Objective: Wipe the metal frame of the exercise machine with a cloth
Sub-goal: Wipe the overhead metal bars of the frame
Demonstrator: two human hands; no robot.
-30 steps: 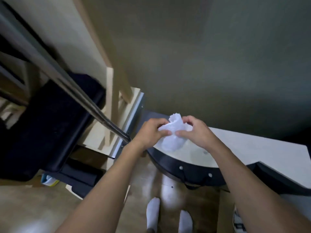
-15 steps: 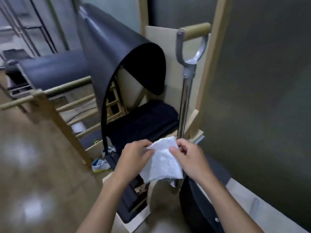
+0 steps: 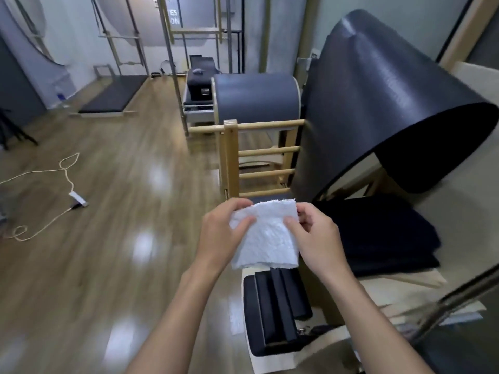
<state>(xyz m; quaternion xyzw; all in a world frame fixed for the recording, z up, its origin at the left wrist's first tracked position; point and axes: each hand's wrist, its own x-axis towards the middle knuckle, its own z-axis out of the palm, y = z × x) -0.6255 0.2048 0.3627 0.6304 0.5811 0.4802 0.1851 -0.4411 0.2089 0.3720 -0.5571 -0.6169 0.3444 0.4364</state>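
A white cloth (image 3: 267, 233) is spread flat between both hands in front of me, at mid-frame. My left hand (image 3: 224, 233) pinches its upper left corner, thumb on top. My right hand (image 3: 316, 238) pinches the upper right edge. The machine's metal frame shows as a chrome bar (image 3: 453, 300) slanting across the lower right corner, blurred; neither hand touches it. Below the cloth lie black pads (image 3: 278, 309) on a wooden base.
A large dark curved barrel (image 3: 378, 103) leans at the right. A ladder barrel with wooden rungs (image 3: 259, 155) stands behind the cloth. A cord and power strip (image 3: 77, 199) lie on the wooden floor at left. Metal uprights (image 3: 175, 66) and mats stand farther back.
My view has swung left, from the wall and chrome post toward the room. The cloth went from bunched to spread flat between both hands. The chrome bar now lies at lower right.
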